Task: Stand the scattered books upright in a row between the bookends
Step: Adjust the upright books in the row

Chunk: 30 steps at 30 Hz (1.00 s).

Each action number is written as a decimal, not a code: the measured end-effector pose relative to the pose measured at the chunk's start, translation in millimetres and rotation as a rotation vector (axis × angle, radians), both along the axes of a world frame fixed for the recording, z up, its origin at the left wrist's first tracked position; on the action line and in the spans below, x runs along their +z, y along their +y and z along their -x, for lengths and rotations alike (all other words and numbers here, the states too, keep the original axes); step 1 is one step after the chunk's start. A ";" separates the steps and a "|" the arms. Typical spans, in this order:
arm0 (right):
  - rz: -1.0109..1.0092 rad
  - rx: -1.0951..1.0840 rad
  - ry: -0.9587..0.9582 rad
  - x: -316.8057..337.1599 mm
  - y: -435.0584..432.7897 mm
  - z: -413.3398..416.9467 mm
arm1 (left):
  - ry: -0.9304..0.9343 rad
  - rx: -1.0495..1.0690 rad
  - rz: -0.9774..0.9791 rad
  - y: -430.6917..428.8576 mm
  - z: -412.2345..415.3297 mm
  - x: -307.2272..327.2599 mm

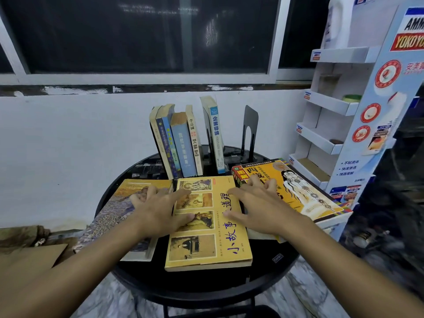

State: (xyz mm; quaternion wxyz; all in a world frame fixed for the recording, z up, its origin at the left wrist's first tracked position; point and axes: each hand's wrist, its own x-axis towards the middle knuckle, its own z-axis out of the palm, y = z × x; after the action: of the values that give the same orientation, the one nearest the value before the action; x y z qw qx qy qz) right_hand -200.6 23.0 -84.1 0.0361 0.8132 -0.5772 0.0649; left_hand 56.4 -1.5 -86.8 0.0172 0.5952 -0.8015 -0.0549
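Resting left hand (158,211), right hand (263,211) on flat books (206,244), bookend (250,131) behind

Both bare arms come in from the bottom corners toward the middle of the frame. The left forearm (80,260) rises from the lower left, the right forearm (344,253) from the lower right. The left hand (158,212) lies palm down just left of centre, fingers (179,193) spread and nearly straight. The right hand (263,210) mirrors it right of centre, palm down, fingers splayed, tips slightly bent
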 end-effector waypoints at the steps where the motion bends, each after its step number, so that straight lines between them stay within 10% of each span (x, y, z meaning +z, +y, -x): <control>1: -0.003 -0.005 0.029 -1.4 -1.3 -3.1 | -0.016 0.000 -0.026 -0.8 0.3 0.4; 12: -0.233 -0.114 -0.160 10.1 -2.1 -17.9 | 0.164 -0.021 -0.133 -11.7 -9.0 -4.4; 30: -0.119 0.011 -0.871 16.6 -14.1 -13.1 | 1.057 -0.180 -0.125 0.4 -40.9 9.7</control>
State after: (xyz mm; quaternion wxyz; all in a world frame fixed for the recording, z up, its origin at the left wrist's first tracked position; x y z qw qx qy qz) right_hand -187.5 8.9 -67.5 -0.2576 0.7138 -0.5368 0.3686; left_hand 97.3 -1.2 -77.1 0.3777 0.4154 -0.7267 -0.3958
